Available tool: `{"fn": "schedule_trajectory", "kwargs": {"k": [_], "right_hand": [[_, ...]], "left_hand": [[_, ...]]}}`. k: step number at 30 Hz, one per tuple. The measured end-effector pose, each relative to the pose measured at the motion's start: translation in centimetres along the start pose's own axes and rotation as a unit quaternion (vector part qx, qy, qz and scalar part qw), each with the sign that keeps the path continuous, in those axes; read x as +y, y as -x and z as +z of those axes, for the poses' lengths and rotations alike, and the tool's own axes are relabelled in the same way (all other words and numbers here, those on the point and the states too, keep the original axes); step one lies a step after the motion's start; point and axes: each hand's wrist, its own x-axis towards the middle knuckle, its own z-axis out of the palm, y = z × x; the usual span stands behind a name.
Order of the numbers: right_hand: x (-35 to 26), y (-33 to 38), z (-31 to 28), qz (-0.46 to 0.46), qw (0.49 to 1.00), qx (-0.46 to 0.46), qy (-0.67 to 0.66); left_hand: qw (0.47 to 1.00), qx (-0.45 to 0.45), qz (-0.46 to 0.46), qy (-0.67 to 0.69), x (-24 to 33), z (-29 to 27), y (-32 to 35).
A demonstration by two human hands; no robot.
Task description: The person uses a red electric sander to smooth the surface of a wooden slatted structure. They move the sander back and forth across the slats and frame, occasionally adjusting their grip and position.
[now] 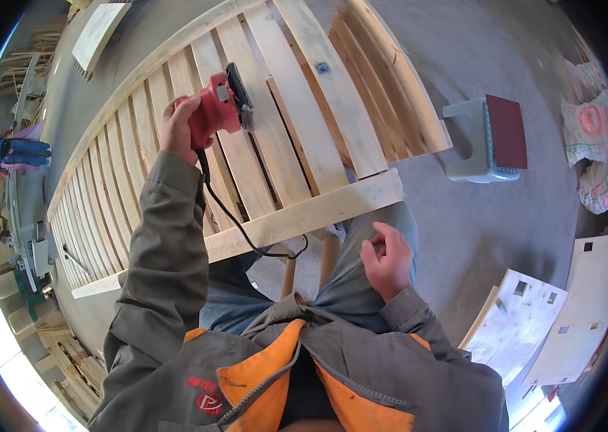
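Observation:
A red electric sander (pixel 213 114) is in my left hand (pixel 179 128), whose fingers wrap round its body. Its dark pad (pixel 238 93) is turned to the right, above the slats; I cannot tell whether it touches them. The black cord (pixel 228 210) hangs from the tool and loops over the near rail (pixel 311 219). Beneath lies a long frame of pale wooden slats (pixel 271 155), stretching away to the left. My right hand (pixel 388 263) hovers by my right thigh, just short of the rail, with loosely curled fingers and nothing visible in them.
Boards stand upright (pixel 379 79) beyond the frame's right end. On the floor farther right is a grey-blue plastic stool (pixel 466 140) with a dark red board (pixel 505 133). Cut panels (pixel 516 324) lie at lower right, sacks (pixel 593 129) at far right. Another person (pixel 20 153) is at far left.

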Motion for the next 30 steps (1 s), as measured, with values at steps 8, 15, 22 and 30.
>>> {"fn": "schedule_trajectory", "kwargs": {"k": [8, 15, 22, 30], "right_hand": [[-0.3, -0.9, 0.2, 0.021, 1.0, -0.005, 0.001], [-0.3, -0.8, 0.2, 0.038, 0.999, -0.011, -0.003], [-0.4, -0.9, 0.3, 0.014, 1.0, -0.006, 0.011], [-0.3, -0.6, 0.5, -0.03, 0.999, 0.019, 0.025]], "left_hand": [[1.0, 0.019, 0.022, -0.011, 2.2, 0.7, -6.2], [1.0, -0.002, 0.017, -0.022, 3.8, 0.1, -11.3], [0.999, 0.023, 0.008, -0.03, 4.6, 0.3, -13.6], [0.999, 0.035, 0.013, -0.014, 2.9, 0.7, -7.3]]}}
